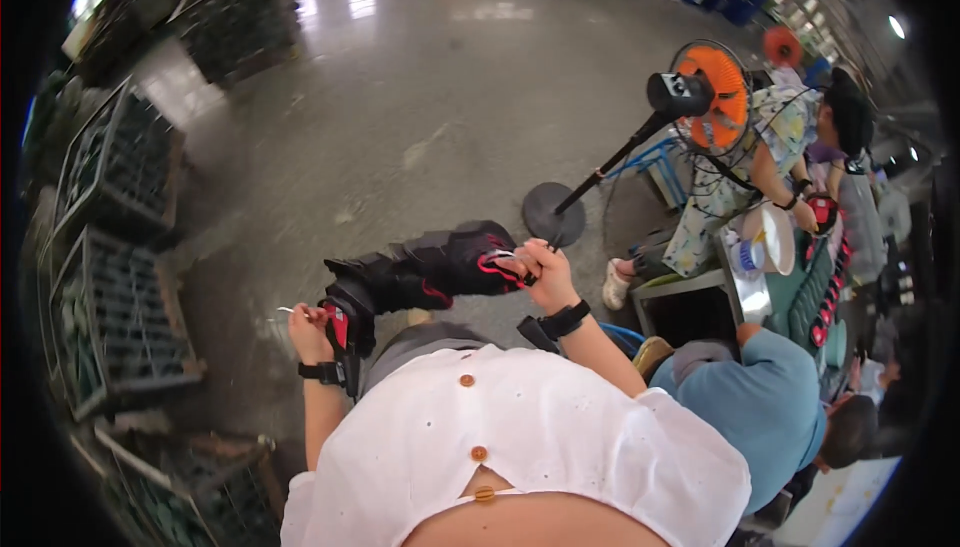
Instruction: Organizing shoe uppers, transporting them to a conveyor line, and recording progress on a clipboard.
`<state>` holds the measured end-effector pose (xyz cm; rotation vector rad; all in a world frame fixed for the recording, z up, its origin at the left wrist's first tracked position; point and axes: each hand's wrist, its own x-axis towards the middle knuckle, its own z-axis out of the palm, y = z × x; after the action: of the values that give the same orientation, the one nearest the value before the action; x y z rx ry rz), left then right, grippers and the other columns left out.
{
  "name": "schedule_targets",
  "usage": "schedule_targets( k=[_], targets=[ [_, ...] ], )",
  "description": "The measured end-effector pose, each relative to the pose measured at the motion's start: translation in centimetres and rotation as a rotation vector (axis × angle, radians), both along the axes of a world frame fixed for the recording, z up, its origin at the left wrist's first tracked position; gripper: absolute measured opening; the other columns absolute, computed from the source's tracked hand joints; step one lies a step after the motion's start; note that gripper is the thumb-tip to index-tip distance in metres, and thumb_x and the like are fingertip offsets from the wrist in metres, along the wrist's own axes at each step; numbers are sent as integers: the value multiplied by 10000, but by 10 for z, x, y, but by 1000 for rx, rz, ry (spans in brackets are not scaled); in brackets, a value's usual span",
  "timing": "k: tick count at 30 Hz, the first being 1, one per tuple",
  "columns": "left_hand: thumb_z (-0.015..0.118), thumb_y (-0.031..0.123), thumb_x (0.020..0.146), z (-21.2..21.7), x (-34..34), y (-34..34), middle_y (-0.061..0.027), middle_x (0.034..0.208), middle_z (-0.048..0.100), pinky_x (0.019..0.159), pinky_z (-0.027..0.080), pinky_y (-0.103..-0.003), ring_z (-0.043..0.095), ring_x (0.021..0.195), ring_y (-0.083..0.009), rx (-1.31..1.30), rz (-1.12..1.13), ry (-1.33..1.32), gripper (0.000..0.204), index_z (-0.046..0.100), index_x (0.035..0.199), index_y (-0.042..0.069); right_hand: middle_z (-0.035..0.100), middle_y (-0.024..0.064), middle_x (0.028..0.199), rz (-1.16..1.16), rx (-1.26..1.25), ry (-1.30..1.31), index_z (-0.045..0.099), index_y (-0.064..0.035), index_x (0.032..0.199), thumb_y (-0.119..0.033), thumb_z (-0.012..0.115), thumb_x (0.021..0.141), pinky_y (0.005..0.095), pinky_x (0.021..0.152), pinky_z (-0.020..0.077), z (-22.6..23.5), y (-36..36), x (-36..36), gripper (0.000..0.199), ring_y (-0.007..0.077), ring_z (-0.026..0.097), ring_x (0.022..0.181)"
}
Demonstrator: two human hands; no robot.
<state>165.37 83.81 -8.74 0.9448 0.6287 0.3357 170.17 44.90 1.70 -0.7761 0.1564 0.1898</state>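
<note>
A long bundle of black pieces with red trim (pixel 420 272), looking like shoe uppers strung in a row, stretches between my hands in front of my waist. My left hand (pixel 310 335) is closed at its left end, beside a black-and-red piece; a thin white strip or cord sticks out past the fingers. At the other end, my right hand (pixel 543 274) pinches the edge of the bundle near a small pale bit. The fingers partly hide what exactly each hand grips. Black bands circle both wrists.
An orange floor fan (pixel 712 97) rises from a round black base (pixel 553 214) ahead of my right hand. Metal crates (pixel 130 317) line the left. To the right, one person in a blue shirt (pixel 750 402) and another in a patterned garment (pixel 700 222) are by a worktable.
</note>
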Motion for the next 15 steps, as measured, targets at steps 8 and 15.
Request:
schedule_targets(
  k=[8,15],
  targets=[
    [402,221,945,38,325,-112,10,607,415,536,398,-249,467,564,-108,221,-371,1,248,473,759,74,375,-8,488,-296,-42,-7,436,-107,571,-88,532,823,374,758,482,-21,-77,205,271,121,423,500],
    [421,221,917,4,513,-129,-44,544,511,426,351,-277,437,470,-115,676,-406,30,343,482,639,29,606,116,708,62,-782,205,609,59,856,-253,651,746,342,516,471,-100,-132,470,334,204,564,546]
  ],
)
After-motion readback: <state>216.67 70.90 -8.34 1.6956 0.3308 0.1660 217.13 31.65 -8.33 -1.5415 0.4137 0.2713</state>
